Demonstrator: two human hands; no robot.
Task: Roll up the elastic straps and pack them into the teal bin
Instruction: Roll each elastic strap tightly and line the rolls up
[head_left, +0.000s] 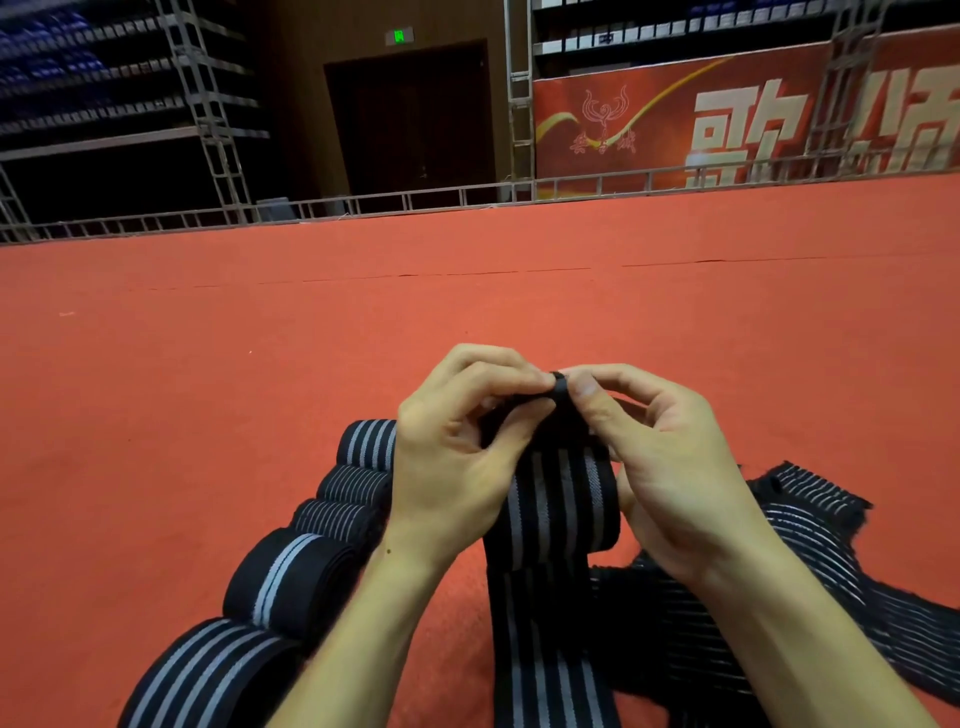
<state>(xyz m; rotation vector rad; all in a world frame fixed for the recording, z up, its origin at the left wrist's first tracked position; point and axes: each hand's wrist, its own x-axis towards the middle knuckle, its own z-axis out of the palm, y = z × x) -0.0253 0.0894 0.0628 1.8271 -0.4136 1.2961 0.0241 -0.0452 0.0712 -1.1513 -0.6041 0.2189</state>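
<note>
Your left hand (457, 467) and right hand (675, 467) both pinch the top end of the black, grey-striped elastic strap (558, 499), held over red carpet (208, 364); first turn seems started. Risk: loosen the pinch and the springy core unwinds. Teal bin not visible.

Only two hands and forearms show of this person. The left hand (452, 462) and the right hand (670, 467) are bare. The left forearm (363, 649) and the right forearm (810, 649) are bare too, uncovered all the way to the near edge. The nails look short, and the right thumbnail (587, 387) is plain. A small dark mole (388, 551) sits on the left wrist (410, 545). Both forearms are slim and smooth.
</note>
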